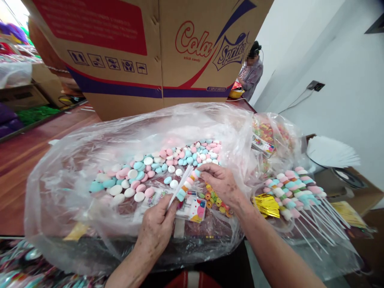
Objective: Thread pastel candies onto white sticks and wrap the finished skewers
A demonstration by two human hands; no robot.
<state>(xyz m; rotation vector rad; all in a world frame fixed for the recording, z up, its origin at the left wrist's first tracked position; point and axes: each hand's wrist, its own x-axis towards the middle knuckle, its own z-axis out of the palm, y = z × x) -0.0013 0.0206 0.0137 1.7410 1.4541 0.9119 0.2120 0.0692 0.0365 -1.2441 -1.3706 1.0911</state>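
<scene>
Head view, centre frame: left hand (157, 228) pinches the white stick (180, 187) low; right hand (220, 182) pinches the candy (192, 176) at its top. Stick axis runs lower-left to upper-right. Loose candies (156, 168) lie in the plastic bag (60, 168) just behind, both hands equally near.

Free room and obstacles. Both hands, left hand (157, 228) and right hand (220, 182), work inside the open mouth of the plastic bag (60, 192). Loose marshmallows (156, 166) fill the floor ahead of them. Beyond stands the cardboard box (144, 56), closing the far side. Right of the right hand, finished marshmallow skewers (300, 196) block passage; bare wooden table (27, 156) lies left.
</scene>
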